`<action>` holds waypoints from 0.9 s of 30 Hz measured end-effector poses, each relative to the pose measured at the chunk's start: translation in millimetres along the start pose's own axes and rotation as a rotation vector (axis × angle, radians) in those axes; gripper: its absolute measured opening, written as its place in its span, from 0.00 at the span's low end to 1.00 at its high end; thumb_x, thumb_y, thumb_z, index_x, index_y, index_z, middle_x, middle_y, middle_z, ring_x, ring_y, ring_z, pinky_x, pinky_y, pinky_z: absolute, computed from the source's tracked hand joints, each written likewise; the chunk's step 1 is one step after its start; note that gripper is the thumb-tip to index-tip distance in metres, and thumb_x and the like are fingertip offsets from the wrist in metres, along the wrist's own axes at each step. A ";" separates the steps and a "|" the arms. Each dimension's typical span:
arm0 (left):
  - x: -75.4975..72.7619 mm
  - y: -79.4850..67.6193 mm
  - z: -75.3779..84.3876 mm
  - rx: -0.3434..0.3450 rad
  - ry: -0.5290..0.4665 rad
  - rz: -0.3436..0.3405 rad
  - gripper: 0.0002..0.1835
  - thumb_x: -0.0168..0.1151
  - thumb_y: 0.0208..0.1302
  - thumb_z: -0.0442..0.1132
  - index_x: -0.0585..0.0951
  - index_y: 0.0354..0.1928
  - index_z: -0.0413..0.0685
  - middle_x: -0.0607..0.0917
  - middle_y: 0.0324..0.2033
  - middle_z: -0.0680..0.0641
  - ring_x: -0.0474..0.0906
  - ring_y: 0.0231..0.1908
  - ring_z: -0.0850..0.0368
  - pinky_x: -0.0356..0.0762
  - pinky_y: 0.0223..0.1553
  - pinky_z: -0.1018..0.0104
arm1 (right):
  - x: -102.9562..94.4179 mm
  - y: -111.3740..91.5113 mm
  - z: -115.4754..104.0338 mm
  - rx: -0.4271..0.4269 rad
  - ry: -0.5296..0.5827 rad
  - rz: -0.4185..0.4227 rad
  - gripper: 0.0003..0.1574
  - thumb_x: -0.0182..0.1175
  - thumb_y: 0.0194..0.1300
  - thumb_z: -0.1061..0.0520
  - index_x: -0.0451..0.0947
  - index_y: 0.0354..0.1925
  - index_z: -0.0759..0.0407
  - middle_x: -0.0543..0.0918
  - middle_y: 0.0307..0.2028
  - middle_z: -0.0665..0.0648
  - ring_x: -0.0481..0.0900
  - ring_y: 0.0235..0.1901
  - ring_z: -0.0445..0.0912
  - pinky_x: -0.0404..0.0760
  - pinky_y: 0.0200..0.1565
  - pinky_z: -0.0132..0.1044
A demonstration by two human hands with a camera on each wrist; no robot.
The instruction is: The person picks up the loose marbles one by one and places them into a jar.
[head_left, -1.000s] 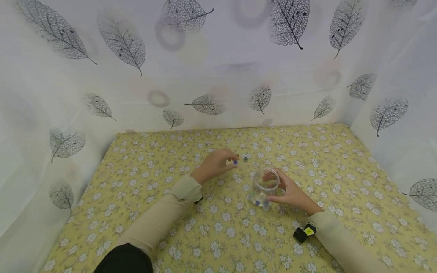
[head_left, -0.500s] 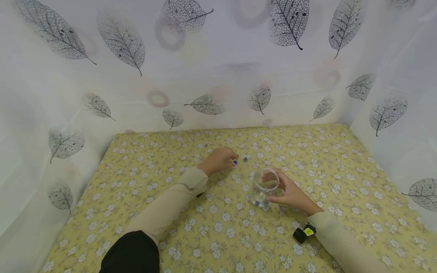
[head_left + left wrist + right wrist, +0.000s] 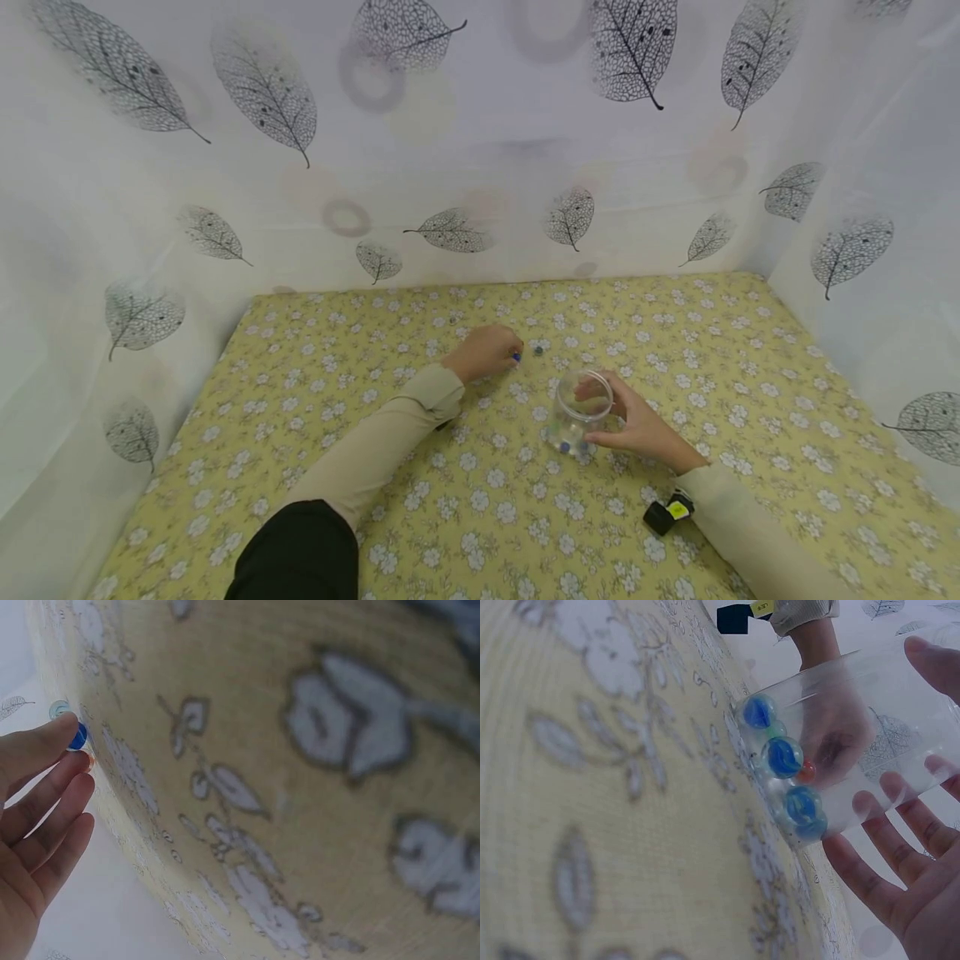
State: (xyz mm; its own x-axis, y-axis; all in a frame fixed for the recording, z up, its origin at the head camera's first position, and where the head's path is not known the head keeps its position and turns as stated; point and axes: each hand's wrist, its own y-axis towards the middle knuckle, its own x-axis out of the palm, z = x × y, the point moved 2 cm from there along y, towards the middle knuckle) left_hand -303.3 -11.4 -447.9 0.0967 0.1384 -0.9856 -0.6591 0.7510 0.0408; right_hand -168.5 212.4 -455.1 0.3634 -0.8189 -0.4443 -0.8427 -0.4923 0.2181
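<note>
Near the middle of the table, my left hand [image 3: 483, 352] pinches a blue marble [image 3: 79, 736] between thumb and fingertips, low over the cloth. Just past the fingertips in the left wrist view lie a pale clear marble [image 3: 58, 709] and an orange marble [image 3: 91, 762], the latter partly hidden by a finger. My right hand [image 3: 637, 425] holds an uncapped clear plastic jar [image 3: 560, 422], thumb on one side and fingers around the other. The jar stands upright. Several marbles [image 3: 784, 757], mostly blue with a green and a red one, rest on its bottom.
A yellow flowered cloth [image 3: 465, 483] covers the table. Another marble [image 3: 538, 350] lies right of my left hand, and a tiny clear one [image 3: 452, 320] lies farther back. White leaf-print curtains [image 3: 510, 167] enclose the back and sides.
My left hand has moved slightly right, and its thumb and fingertips have drawn together on the blue marble. The right hand and the jar have stayed put.
</note>
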 end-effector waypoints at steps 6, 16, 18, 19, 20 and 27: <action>1.2 1.5 1.6 -0.023 0.021 -0.043 0.05 0.63 0.61 0.40 0.86 0.34 0.49 0.87 0.33 0.53 0.82 0.34 0.61 0.81 0.39 0.69 | 0.2 -0.2 0.7 -0.002 0.000 -0.002 0.43 0.67 0.54 0.67 0.58 0.64 0.62 0.71 0.55 0.65 0.74 0.54 0.39 0.78 0.52 0.34; 2.0 2.9 1.4 -0.015 0.027 -0.062 0.05 0.63 0.61 0.40 0.86 0.35 0.49 0.87 0.34 0.52 0.83 0.35 0.60 0.81 0.40 0.70 | 0.1 -0.2 -0.1 -0.007 -0.001 -0.001 0.44 0.67 0.54 0.67 0.58 0.65 0.63 0.71 0.56 0.65 0.73 0.54 0.38 0.78 0.52 0.34; 3.0 3.3 0.3 -0.011 0.023 -0.062 0.05 0.63 0.61 0.40 0.86 0.35 0.49 0.87 0.34 0.52 0.83 0.35 0.61 0.81 0.40 0.70 | 0.0 -0.1 -0.1 -0.011 0.000 0.000 0.44 0.67 0.54 0.67 0.57 0.65 0.64 0.71 0.55 0.65 0.73 0.54 0.38 0.78 0.52 0.34; 3.4 3.4 -0.3 -0.010 0.018 -0.060 0.06 0.64 0.61 0.40 0.86 0.36 0.49 0.87 0.34 0.52 0.83 0.36 0.61 0.81 0.41 0.70 | 0.0 0.0 0.0 -0.012 0.001 0.000 0.44 0.67 0.54 0.67 0.57 0.65 0.64 0.71 0.55 0.65 0.73 0.54 0.38 0.78 0.52 0.34; 3.8 3.5 -0.9 -0.009 0.017 -0.056 0.06 0.64 0.61 0.40 0.86 0.36 0.49 0.87 0.34 0.53 0.83 0.36 0.61 0.81 0.41 0.70 | -0.1 0.0 0.1 -0.014 0.002 0.000 0.44 0.67 0.54 0.67 0.57 0.65 0.65 0.71 0.55 0.65 0.73 0.54 0.38 0.78 0.52 0.34; -0.8 -1.7 -0.8 -0.013 -0.022 -0.015 0.04 0.62 0.62 0.39 0.85 0.31 0.49 0.86 0.30 0.53 0.80 0.30 0.62 0.79 0.34 0.71 | -0.3 0.1 2.7 -0.017 0.011 0.001 0.45 0.67 0.53 0.69 0.56 0.65 0.67 0.70 0.56 0.66 0.73 0.55 0.36 0.78 0.53 0.33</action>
State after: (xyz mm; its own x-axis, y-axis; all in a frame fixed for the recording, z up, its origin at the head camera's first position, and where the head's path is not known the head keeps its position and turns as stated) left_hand -302.9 -13.3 -447.4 0.1226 0.1414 -0.9823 -0.6667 0.7449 0.0240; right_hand -169.8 213.5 -457.3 0.3669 -0.8225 -0.4346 -0.8363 -0.4962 0.2330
